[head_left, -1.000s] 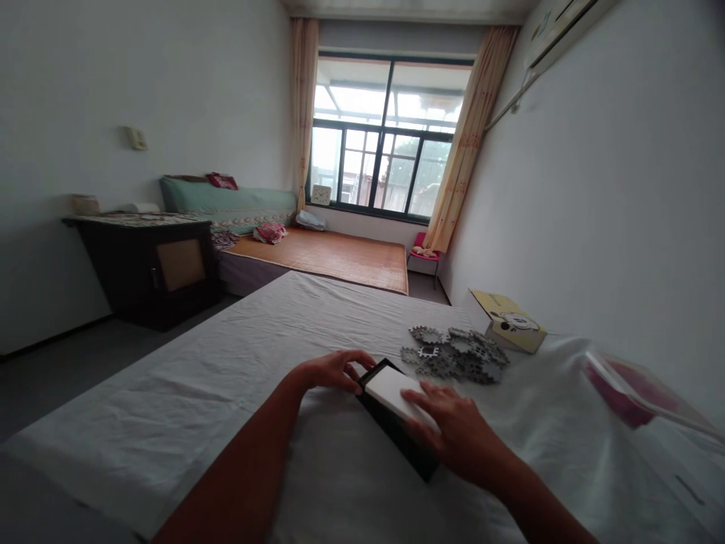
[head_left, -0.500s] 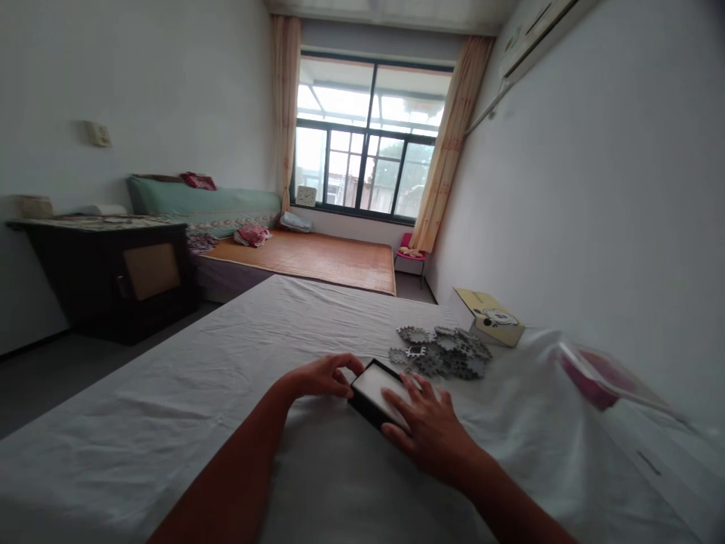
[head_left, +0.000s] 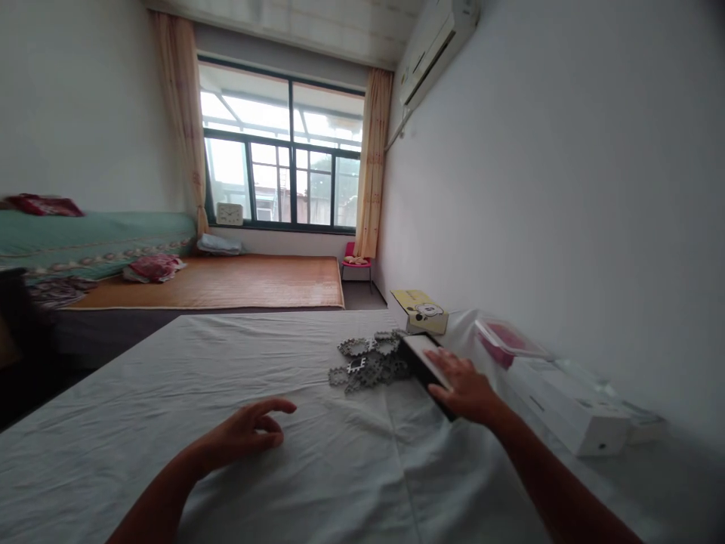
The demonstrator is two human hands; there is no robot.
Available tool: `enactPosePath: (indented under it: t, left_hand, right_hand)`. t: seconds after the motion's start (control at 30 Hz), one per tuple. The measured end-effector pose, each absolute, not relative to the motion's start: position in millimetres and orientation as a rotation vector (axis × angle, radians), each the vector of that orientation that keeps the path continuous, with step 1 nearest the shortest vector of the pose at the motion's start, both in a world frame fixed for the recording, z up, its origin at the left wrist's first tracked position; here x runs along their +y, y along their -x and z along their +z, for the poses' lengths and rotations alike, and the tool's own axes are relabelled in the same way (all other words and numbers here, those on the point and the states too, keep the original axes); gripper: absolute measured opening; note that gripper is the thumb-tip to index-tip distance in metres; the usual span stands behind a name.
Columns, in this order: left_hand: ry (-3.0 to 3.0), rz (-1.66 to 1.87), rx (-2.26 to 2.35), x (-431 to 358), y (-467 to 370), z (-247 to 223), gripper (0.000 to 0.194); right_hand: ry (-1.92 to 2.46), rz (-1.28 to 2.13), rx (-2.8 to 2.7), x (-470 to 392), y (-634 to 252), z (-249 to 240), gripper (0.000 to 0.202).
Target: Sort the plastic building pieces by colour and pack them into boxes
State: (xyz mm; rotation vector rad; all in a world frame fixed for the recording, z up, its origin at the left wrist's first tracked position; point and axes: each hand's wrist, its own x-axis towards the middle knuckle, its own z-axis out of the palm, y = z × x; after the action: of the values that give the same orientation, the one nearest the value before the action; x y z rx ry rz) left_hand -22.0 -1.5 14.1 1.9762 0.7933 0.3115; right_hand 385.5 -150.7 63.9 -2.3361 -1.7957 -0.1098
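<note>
My right hand [head_left: 461,385] grips a shallow black box [head_left: 422,368] with a pale, whitish top face, its fingers lying over that face and the thumb along the near side. The box is tilted and partly hides a heap of grey gear-shaped pieces [head_left: 371,369] on the white cloth [head_left: 254,355]. To the left, my left hand [head_left: 252,434] is over the cloth with thumb and forefinger apart and nothing between them.
A yellow box with a cartoon picture [head_left: 422,311] stands behind the gears. Along the right wall are a clear-lidded container with something pink inside [head_left: 504,340] and a white box [head_left: 572,408]. Beyond the cloth lies a bed with an orange mat [head_left: 266,279].
My left hand has let go of the black box and drawn away left. My right hand has carried the box right, beside the gear heap. The camera view has turned right.
</note>
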Motion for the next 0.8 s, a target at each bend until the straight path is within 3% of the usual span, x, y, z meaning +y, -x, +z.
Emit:
enactPosePath:
  t: [0.13,0.5,0.8]
  left_hand:
    - [-2.041,0.266,0.841,3,19,9,0.060]
    - [-2.142,0.237,0.889,18,20,-9,0.051]
    - [-2.159,0.246,0.904,25,22,-20,0.050]
  right_hand:
    - [2.679,-0.275,-1.467,-142,-464,53,0.062]
    - [2.690,-0.303,-1.436,-223,-521,-1,0.061]
    - [2.625,-0.223,-1.487,-240,-529,-6,0.059]
